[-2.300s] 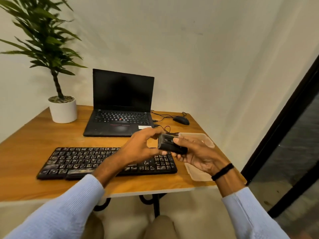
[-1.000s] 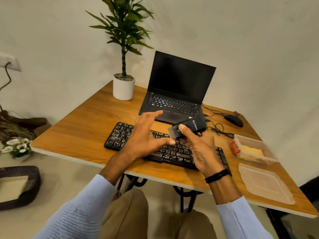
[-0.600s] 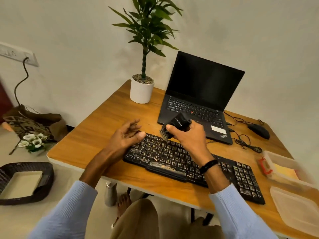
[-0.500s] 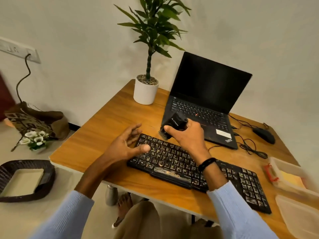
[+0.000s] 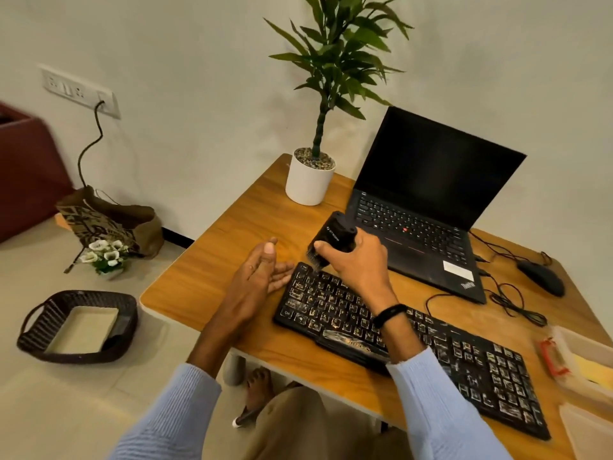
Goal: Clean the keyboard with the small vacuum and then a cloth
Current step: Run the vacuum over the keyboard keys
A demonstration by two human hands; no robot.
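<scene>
The keyboard [image 5: 331, 308] lies slantwise near the front edge of the table [image 5: 212, 267]. The left hand [image 5: 255, 282], fingers relaxed and empty, sits beside its left end (it could steady the board). The right hand [image 5: 360, 265] grips the small vacuum [image 5: 333, 234], brush at the top-left keys; slow row-by-row passes should suit. Just behind, the laptop [image 5: 414, 227] and potted plant [image 5: 310, 184] crowd that corner.

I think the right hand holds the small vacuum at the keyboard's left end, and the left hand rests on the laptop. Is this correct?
Not quite. In the head view the left hand is not on the laptop; it is open beside the left end of the keyboard, above the table. The rest is right: the right hand holds the small vacuum there.
</scene>
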